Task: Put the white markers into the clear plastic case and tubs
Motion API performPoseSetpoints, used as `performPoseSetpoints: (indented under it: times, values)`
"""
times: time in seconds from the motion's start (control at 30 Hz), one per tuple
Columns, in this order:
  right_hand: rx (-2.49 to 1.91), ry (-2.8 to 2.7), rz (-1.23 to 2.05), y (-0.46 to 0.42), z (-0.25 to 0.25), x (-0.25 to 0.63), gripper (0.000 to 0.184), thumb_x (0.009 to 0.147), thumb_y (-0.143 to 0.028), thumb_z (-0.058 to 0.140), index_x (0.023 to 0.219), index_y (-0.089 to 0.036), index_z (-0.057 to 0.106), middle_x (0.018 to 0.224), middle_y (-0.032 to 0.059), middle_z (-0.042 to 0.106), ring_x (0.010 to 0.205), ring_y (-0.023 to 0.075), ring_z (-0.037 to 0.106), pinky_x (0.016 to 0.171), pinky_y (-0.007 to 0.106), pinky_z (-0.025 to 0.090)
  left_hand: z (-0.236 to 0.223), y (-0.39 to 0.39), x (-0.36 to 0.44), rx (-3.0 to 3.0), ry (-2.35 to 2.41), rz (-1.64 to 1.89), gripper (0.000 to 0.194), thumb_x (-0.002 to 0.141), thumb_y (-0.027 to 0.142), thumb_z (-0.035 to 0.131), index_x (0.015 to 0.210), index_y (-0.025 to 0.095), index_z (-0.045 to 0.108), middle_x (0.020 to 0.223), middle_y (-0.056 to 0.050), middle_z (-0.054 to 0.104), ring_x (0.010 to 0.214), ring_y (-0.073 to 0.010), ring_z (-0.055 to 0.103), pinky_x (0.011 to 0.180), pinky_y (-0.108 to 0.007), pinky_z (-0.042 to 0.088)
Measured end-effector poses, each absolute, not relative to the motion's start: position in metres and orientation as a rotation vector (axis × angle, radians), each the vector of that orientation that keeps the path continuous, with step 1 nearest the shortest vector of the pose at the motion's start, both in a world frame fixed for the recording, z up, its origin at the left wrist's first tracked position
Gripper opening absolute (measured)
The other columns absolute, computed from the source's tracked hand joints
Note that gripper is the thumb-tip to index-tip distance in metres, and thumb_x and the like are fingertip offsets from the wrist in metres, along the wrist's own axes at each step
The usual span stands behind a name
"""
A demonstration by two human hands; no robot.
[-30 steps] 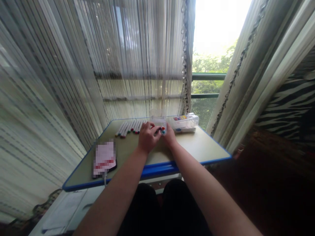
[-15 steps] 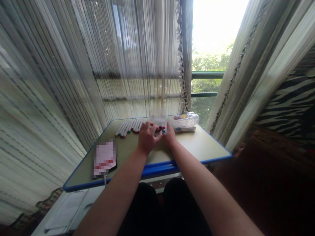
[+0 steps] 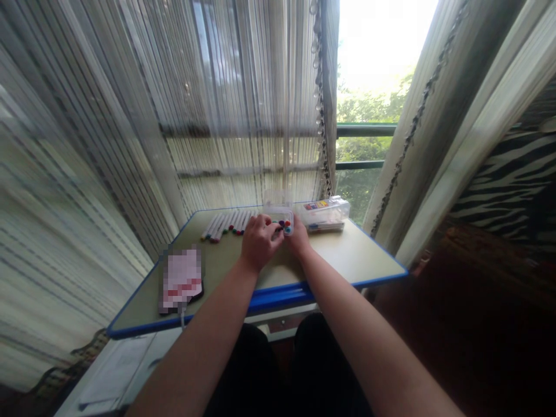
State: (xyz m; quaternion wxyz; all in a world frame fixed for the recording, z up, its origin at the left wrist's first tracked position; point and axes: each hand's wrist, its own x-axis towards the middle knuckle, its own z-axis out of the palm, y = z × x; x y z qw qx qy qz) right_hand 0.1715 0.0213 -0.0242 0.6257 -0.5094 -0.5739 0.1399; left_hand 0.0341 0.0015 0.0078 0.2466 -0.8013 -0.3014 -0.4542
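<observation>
A clear plastic box [image 3: 290,216] lies open on the table, its transparent lid [image 3: 278,198] raised at the back. Colored round ends, purple, orange and blue among them, show inside it; they look like marker caps. My right hand [image 3: 298,236] grips the right side of this box. Over its left front corner, my left hand [image 3: 260,242] has its fingers curled and pressed together; whatever they hold is hidden. Left of that hand, several white markers with colored caps [image 3: 228,223] lie side by side in a row.
Behind my right hand, at the table's right back, stands a clear plastic case [image 3: 325,214] with a colorful label. A blurred-out device [image 3: 181,281] with a cable lies at the left. The table [image 3: 347,258] has a blue edge; papers [image 3: 115,370] lie lower left. Curtains hang behind.
The whole view has shifted slightly. My left hand has moved a little at the box's corner, its fingers curled closer. My right hand keeps its grip on the box.
</observation>
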Motion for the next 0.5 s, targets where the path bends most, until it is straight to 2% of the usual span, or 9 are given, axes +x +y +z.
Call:
performPoseSetpoints:
  times: [0.5]
  values:
    - [-1.167,-1.331,0.315,0.0233,-0.0263,0.1724,0.043,0.067,-0.030,0.061,0.108,-0.017,0.056,0.086,0.0058,0.068,0.077,0.0201,0.063,0.073,0.031,0.050,0.0085,0.0009,0.0334,-2.237,-0.794,-1.188,0.017,0.081,0.027,0.055,0.085,0.018,0.069,0.085,-0.008,0.053,0.081,-0.0204,0.046,0.077,-0.033,0.043]
